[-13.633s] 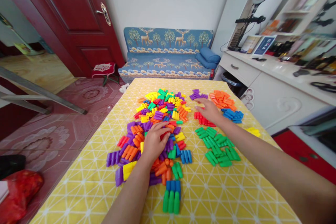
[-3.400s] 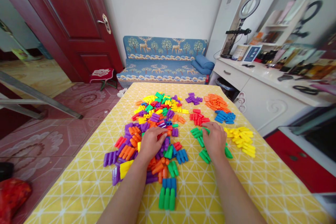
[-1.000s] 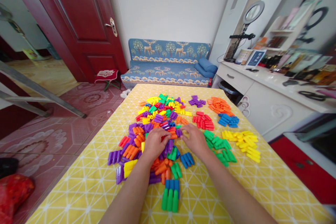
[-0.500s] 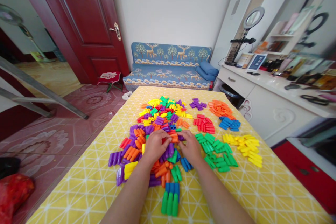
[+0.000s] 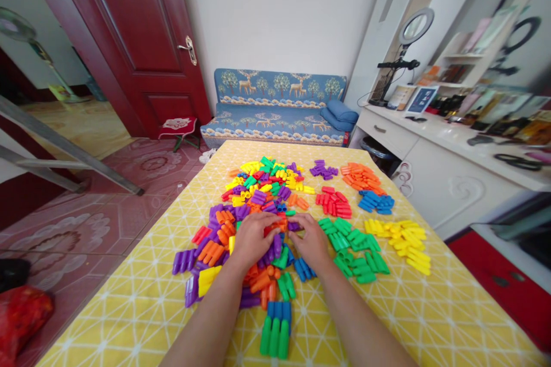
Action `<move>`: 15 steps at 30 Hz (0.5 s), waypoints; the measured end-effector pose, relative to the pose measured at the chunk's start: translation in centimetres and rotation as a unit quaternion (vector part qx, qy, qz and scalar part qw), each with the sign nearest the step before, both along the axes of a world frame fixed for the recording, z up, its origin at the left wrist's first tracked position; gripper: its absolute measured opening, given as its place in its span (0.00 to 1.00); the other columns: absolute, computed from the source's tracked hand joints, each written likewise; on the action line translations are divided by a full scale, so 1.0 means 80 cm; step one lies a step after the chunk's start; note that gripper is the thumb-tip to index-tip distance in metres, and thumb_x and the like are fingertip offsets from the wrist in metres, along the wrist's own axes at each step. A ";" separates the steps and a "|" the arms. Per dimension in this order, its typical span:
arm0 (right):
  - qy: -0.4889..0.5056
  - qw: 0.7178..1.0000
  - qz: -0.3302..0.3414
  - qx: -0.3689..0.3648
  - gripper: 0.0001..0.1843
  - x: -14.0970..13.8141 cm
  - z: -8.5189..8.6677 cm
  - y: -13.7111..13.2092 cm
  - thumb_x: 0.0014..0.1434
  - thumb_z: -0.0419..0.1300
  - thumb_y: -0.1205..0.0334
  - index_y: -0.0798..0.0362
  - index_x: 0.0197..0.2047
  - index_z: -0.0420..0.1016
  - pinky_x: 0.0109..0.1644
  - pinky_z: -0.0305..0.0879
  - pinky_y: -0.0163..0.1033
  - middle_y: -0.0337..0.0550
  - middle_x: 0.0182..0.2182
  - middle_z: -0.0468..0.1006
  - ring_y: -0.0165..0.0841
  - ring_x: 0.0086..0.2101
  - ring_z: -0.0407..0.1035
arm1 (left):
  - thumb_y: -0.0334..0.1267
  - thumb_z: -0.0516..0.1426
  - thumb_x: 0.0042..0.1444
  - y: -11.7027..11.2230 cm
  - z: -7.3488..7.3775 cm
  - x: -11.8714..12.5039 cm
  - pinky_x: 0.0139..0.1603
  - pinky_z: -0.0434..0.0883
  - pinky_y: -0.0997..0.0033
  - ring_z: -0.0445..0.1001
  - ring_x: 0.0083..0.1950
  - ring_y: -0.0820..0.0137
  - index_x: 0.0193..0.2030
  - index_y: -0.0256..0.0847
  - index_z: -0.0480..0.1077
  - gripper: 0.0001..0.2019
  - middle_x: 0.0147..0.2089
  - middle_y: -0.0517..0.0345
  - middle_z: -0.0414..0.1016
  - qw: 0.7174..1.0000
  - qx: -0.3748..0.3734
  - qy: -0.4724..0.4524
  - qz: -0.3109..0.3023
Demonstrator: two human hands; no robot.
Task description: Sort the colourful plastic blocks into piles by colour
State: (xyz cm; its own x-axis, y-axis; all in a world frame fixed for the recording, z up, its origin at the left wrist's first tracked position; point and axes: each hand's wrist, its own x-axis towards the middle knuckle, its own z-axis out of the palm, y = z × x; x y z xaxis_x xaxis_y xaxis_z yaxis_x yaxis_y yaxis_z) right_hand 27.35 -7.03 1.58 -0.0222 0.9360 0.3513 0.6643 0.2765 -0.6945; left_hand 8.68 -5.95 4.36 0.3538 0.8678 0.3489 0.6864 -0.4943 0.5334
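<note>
Over the middle of a mixed heap of plastic bullet-shaped building blocks, my two hands work close together. My left hand is closed, thumb and fingers pinching an orange block. Facing it, my right hand grips a purple block with curled fingers. The two blocks are end to end; whether they are joined I cannot tell. Below the hands lie purple blocks and blue blocks. Nearest me, a green block is fitted to a blue block.
Sorted groups lie to the right: green blocks, yellow blocks, red blocks, blue blocks, orange blocks and purple blocks. They rest on a yellow tablecloth. A blue sofa stands beyond.
My hands stay in nearly the same place, with the orange and purple blocks still between them. The view has shifted slightly; the sorted groups have not changed.
</note>
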 end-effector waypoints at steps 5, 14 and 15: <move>0.030 1.000 -0.005 -0.005 0.14 0.001 -0.002 0.002 0.57 0.58 0.64 0.49 0.47 0.76 0.48 0.67 0.41 0.42 0.43 0.78 0.35 0.41 0.71 | 0.42 0.58 0.59 -0.001 0.000 0.000 0.65 0.64 0.53 0.67 0.64 0.59 0.63 0.52 0.65 0.24 0.67 0.54 0.65 0.998 -0.002 0.051 0.027; 0.094 0.995 -0.016 -0.030 0.16 0.001 0.001 0.001 0.64 0.50 0.54 0.50 0.46 0.75 0.48 0.67 0.42 0.42 0.40 0.81 0.37 0.41 0.74 | 0.44 0.61 0.56 -0.001 0.005 0.008 0.67 0.59 0.48 0.66 0.65 0.57 0.61 0.53 0.67 0.25 0.67 0.54 0.65 0.996 -0.010 0.089 0.026; 0.097 0.995 -0.016 -0.031 0.16 0.001 0.001 0.001 0.64 0.50 0.54 0.50 0.46 0.75 0.48 0.67 0.42 0.42 0.40 0.81 0.37 0.41 0.74 | 0.45 0.62 0.55 0.001 0.008 0.010 0.66 0.60 0.48 0.67 0.63 0.56 0.61 0.53 0.68 0.26 0.65 0.54 0.67 0.995 -0.014 0.097 0.028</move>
